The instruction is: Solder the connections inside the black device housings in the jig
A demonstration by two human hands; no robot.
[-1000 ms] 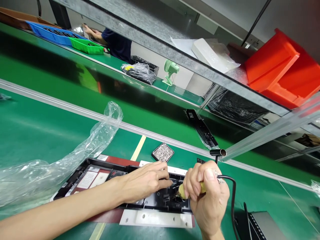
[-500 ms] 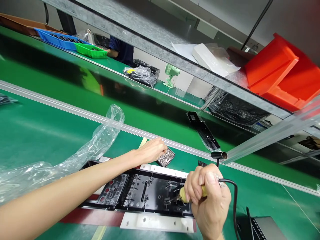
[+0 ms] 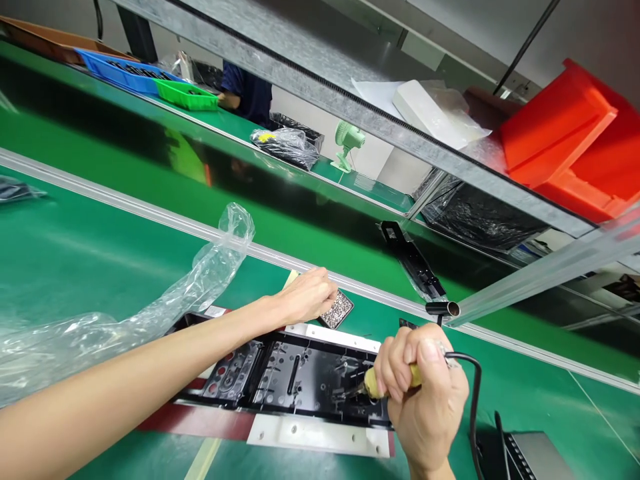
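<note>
In my right hand [image 3: 430, 393] is a soldering iron with a yellow handle [image 3: 371, 383]; my fingers wrap round it, and a black cord leaves its back end. Its metal tip points down left into a long black plastic housing [image 3: 320, 383], which lies between white strips on a dark red board. My left hand [image 3: 310, 295] reaches across the housing's left part to a small tray of tiny metal pieces [image 3: 338, 311]. Its fingers are bent together at the tray's left edge, and their tips are hidden, so any piece between them does not show.
Crumpled clear plastic [image 3: 195, 287] lies left. A metal tube holder [image 3: 443, 309] stands beyond my right hand, near a bagged black part [image 3: 413, 260]. A slanted post [image 3: 525, 270] and an overhead shelf with a red bin [image 3: 555, 133] are right. A co-worker's arm [image 3: 233, 100] shows behind.
The view has shifted slightly, so everything sits a little further right. Both hands keep nearly the same places, the left at the tray and the right holding the soldering iron over the housing.
</note>
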